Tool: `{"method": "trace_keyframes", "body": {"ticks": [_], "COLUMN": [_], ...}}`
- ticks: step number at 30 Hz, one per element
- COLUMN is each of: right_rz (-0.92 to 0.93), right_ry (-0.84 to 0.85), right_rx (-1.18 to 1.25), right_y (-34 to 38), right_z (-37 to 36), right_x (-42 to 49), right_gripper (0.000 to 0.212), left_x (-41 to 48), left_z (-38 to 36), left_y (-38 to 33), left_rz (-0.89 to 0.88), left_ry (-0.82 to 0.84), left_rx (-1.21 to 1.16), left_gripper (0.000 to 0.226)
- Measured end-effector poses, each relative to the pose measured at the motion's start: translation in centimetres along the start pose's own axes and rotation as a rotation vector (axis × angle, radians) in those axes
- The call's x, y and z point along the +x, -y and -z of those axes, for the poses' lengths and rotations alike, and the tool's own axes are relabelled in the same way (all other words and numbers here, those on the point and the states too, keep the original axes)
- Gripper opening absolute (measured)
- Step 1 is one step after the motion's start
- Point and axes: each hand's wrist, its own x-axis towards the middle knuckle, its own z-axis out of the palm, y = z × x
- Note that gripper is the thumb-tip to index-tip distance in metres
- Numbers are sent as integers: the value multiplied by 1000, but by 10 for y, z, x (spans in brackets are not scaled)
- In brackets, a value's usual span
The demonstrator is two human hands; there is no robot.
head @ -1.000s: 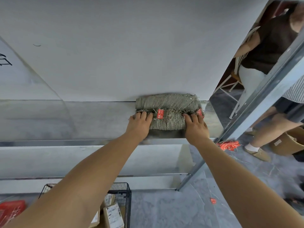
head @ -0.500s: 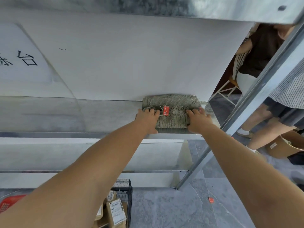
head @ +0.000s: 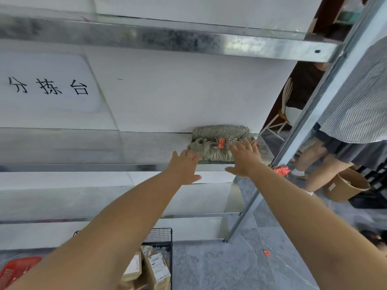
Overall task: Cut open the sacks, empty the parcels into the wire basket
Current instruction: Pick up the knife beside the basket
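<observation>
Metal shelf (head: 83,147), folded sacks (head: 217,131) at its right end

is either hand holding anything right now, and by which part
Nothing is held: left hand and right hand have straight fingers spread by the folded grey-green woven sacks.

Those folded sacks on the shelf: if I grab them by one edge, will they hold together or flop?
Probably floppy: the sacks are loose woven mesh, folded in soft, sagging layers, so pulling one edge would likely unroll them. Likely light, since they lie flat and look empty. Frayed strands and the red tags may snag; scooping the whole stack seems safer.
</observation>
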Motion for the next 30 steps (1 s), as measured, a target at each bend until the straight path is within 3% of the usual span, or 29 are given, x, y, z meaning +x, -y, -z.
{"method": "trace_keyframes", "body": {"ticks": [16, 30], "right_rz": [-111, -155], "right_ry": [75, 162], "right_rx": [43, 23], "right_y": [222, 296], "right_z": [-15, -37], "right_x": [-167, -292], "right_gripper": [85, 83], "left_x": [-212, -331], "left_z": [-56, -104], "left_y": [93, 75], "left_rz": [-181, -297], "left_ry": [81, 26], "left_rx": [-18, 5], "left_gripper": [77, 72]}}
